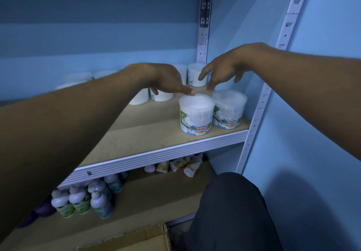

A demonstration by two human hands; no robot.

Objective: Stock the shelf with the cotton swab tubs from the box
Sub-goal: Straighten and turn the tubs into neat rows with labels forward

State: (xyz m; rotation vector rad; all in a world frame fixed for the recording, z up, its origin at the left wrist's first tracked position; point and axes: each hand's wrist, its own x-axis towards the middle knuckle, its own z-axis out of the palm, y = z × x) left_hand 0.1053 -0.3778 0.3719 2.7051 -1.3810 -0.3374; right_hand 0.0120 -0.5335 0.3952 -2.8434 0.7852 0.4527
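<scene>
Left hand [168, 80] and right hand [224, 71], fingers loosely spread and holding nothing, partly hide rear tubs behind two clear round cotton-bud tubs [196, 114] on the wooden shelf [148, 133].

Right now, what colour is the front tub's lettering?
Orange "COTTON BUDS" lettering on the front tub, on a white and blue label; head view.

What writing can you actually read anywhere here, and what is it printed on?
"COTTON BUDS": on the label of the front tub by the shelf edge.
"COTTON BUDS": on the label of the tub to its right, blurrier.
Small print below each name: too small to read.
Labels on the bottles on the lower shelf: too blurred to read.
Tubs at the back: no readable text.
</scene>
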